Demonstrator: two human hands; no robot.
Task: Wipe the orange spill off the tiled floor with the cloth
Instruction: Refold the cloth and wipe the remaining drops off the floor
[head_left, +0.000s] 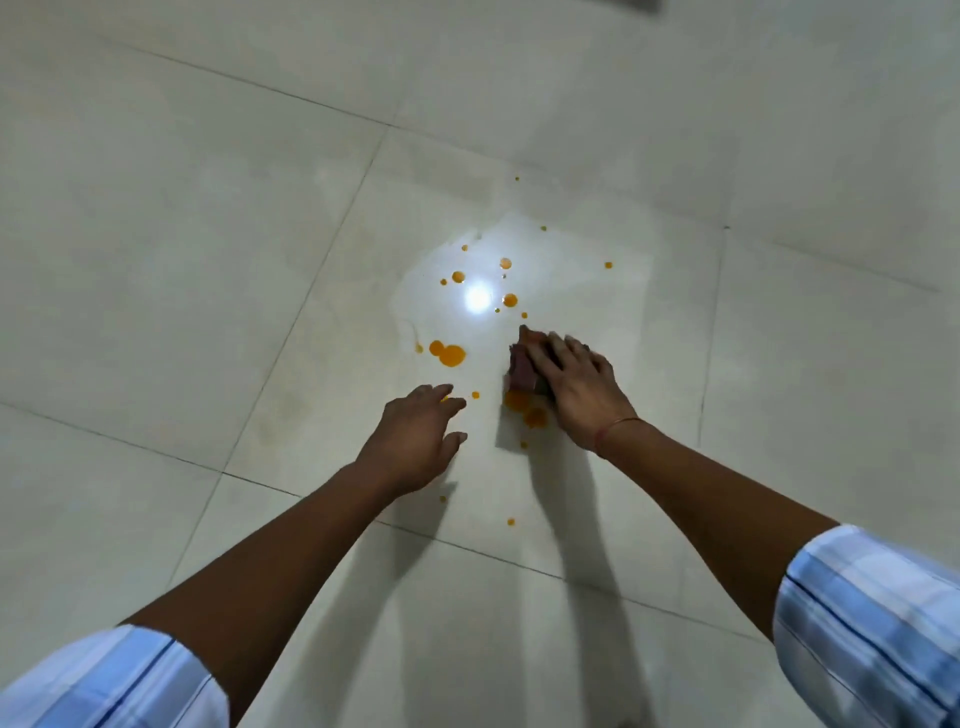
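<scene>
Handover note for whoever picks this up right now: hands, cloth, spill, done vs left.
Right hand: pressing the folded cloth flat on the tiled floor.
Left hand: empty, fingers spread, low over the tile.
Spill: big orange blob left of the cloth, a smear at its near edge, droplets scattered beyond around the light glare.
Done: nothing visibly cleared.
Left: wipe the blobs, the smear and the outlying drops.

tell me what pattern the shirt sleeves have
Light blue and white checks with thin dark lines, clearest on the right sleeve in the head view.
</scene>
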